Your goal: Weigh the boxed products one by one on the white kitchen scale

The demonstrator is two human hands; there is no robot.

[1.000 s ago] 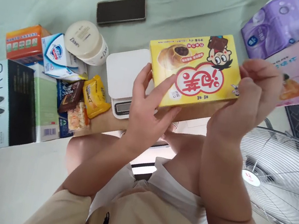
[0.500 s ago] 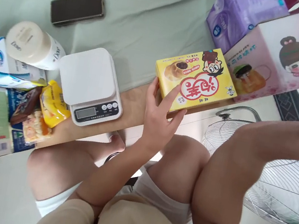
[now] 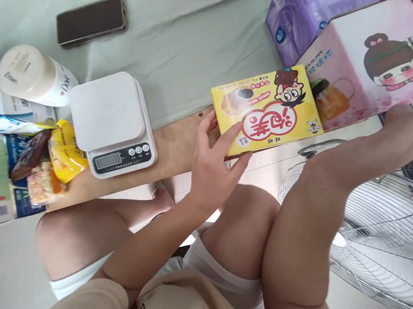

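The yellow cream-puff snack box (image 3: 266, 109) is a shallow carton that looks closed, its broad printed face turned up and its print upside down to the wearer. That face carries a filled puff, red-outlined white characters and a cartoon figure with dark hair. It lies along the near edge of the desk (image 3: 177, 141), its long sides running roughly with that edge.

Table (image 3: 176, 145) partly under green cloth (image 3: 178, 43); on it, phone (image 3: 92, 21), white scale (image 3: 107, 113), pink box (image 3: 353, 47).
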